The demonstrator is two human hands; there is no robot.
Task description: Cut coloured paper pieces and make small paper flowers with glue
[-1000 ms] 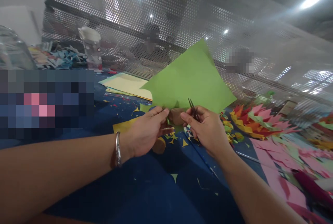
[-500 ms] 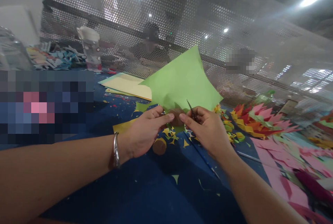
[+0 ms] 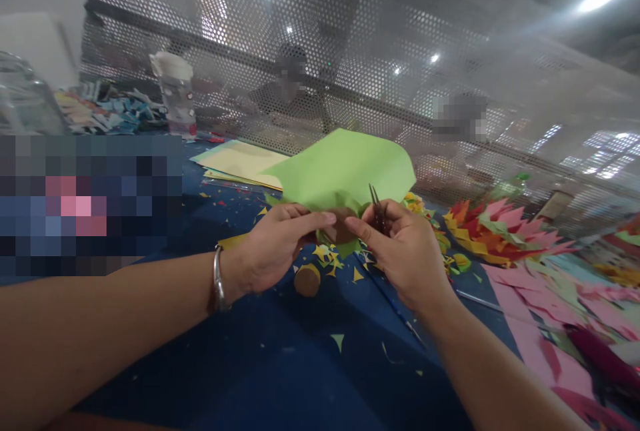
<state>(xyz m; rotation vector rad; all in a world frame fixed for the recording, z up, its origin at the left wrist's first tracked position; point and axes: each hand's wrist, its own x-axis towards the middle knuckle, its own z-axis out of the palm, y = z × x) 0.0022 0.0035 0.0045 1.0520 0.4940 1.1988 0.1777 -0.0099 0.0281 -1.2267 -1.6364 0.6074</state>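
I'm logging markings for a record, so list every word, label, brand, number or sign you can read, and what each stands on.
No text can be read anywhere.
Cup with white lid: small marks on its side, too blurred to read.
Bottle with green cap: too blurred to tell whether it bears a label.
Green paper: no writing on the side that shows.

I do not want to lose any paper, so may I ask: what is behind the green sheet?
Behind the green sheet, the perforated screen shows above it, and the paper stack shows past its left corner. Anything directly covered by the sheet cannot be seen.
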